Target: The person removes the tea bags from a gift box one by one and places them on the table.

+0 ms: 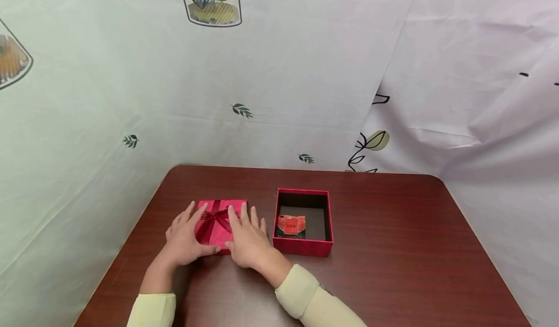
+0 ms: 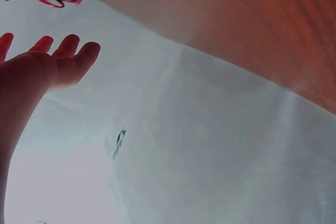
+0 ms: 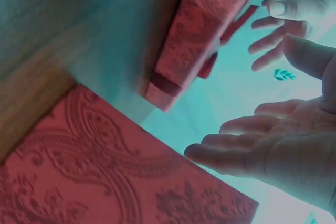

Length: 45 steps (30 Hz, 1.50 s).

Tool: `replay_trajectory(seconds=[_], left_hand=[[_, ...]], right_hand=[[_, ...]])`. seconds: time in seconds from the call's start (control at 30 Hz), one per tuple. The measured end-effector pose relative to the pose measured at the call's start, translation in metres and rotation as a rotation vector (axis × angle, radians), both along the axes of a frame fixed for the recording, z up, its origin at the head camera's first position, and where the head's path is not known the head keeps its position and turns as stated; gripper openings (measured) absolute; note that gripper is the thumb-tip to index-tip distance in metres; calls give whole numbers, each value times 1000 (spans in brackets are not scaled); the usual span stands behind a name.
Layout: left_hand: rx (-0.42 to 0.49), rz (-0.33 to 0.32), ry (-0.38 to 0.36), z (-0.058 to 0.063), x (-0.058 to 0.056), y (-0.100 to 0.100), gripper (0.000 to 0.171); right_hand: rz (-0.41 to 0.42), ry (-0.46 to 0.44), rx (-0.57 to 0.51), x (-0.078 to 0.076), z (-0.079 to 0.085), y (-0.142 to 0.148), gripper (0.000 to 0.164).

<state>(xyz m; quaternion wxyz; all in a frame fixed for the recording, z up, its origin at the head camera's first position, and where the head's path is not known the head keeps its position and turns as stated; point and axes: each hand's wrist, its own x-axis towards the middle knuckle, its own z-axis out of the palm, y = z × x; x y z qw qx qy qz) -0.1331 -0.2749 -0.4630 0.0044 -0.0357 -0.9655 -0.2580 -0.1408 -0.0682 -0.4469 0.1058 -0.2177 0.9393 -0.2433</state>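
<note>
A red gift box lid (image 1: 222, 239) with a dark red ribbon bow (image 1: 215, 215) lies on the table, left of the open box. My left hand (image 1: 182, 242) is at the lid's left side, fingers spread and thumb toward its near edge. Over the lid's right side is my right hand (image 1: 250, 242), its fingers extended. In the right wrist view both hands look apart from the patterned lid (image 3: 197, 40), holding nothing. The matching red box (image 1: 303, 246) stands uncovered beside my right hand, with a small orange-and-red packet (image 1: 291, 225) in its left part.
The brown wooden table (image 1: 393, 249) has rounded far corners and extends to the right of the box. A pale cloth (image 1: 284, 74) with leaf and jar prints hangs behind it and along its sides.
</note>
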Motion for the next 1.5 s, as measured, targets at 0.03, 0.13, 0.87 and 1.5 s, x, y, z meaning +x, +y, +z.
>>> replay_trajectory(seconds=[0.03,0.13,0.87,1.5], left_hand=[[-3,-1,5,1,0,1,124],[-5,-6,17,6,0,6,125],[20,-127,99,21,-3,41,127],[50,-164,100,26,-4,71,130]], right_hand=[[1,6,-9,0,2,2,93],[3,21,-35,0,9,6,93],[-84,78,-94,-1,32,46,87],[-179,73,-159,-8,31,87,80]])
